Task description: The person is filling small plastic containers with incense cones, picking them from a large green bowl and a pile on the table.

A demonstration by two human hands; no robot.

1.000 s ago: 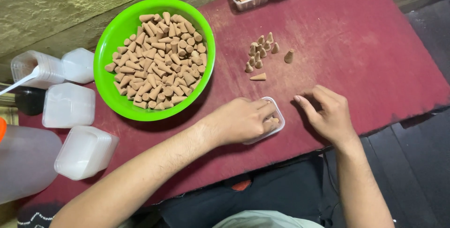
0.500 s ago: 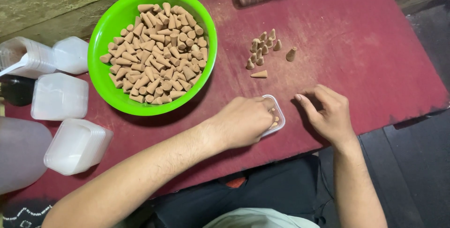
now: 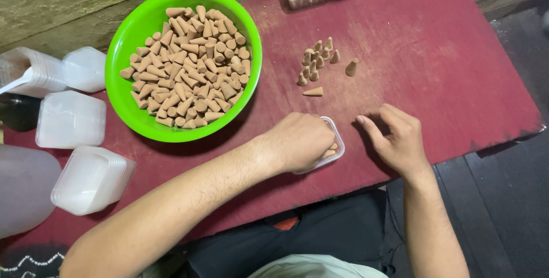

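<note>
Cones [image 3: 327, 153] lie in a small clear tub [image 3: 336, 141] on the red worktop [image 3: 434, 66], under the left hand [image 3: 302, 141]. That hand covers the tub, fingers curled over it; whether its grip holds a cone I cannot tell. Right hand [image 3: 397, 138] rests just beside the tub, fingers loosely bent, holding nothing. Loose cones [image 3: 318, 64] stand beyond, near the green bowl [image 3: 128, 44].

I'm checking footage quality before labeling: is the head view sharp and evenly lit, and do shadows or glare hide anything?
Head view: sharp, soft even light, no blur; faint sheen on the green bowl rim; soft shadows beside the left hand and right hand; the left hand covers most of the small clear container.
</note>
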